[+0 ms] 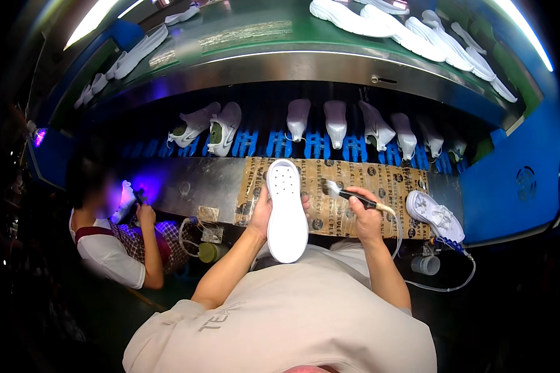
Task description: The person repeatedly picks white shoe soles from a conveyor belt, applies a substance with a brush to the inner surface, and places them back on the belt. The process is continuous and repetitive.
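My left hand is closed around a white shoe sole, its fingertips showing at the far side. The sole stands lengthwise in front of my chest, its broad face toward me, with several small dark holes at its far end. In my right hand is a black-handled brush, its pale bristles pointing left toward the sole but apart from it. A pale tube runs from the brush's rear end down past my right forearm.
Printed brown cardboard covers the metal bench. A white shoe lies to the right, above a small cup. White uppers line the blue rack behind. Several soles lie on the green belt above. A co-worker sits at left.
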The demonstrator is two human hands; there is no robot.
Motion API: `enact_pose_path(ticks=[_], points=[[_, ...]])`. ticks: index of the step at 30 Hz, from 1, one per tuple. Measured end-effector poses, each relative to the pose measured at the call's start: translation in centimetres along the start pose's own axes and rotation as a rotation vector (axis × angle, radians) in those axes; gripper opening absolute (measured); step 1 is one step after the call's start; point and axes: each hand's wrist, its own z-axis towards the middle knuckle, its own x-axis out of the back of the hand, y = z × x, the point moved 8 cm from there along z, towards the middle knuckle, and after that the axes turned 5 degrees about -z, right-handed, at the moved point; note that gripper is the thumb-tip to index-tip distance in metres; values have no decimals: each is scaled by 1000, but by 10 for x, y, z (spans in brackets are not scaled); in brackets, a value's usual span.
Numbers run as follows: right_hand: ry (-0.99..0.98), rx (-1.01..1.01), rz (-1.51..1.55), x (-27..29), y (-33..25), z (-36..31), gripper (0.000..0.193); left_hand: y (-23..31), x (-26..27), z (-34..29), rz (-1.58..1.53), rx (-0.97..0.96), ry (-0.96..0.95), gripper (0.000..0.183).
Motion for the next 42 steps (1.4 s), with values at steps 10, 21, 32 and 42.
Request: enact_pose_path(ticks=[10, 21, 32, 42], points=[[-146, 492, -501, -96, -52, 32, 31, -1, -21, 26, 160, -47, -16, 70], [-506, 634, -624, -117, -75, 8, 30, 30, -31, 40, -21, -98, -266, 79], [-686, 545, -519, -127, -94, -13, 29, 81, -74, 35, -77, -180, -335, 87], [-775, 518, -713, -133, -97, -13, 28, 101, -112, 48, 243, 31, -434, 78]])
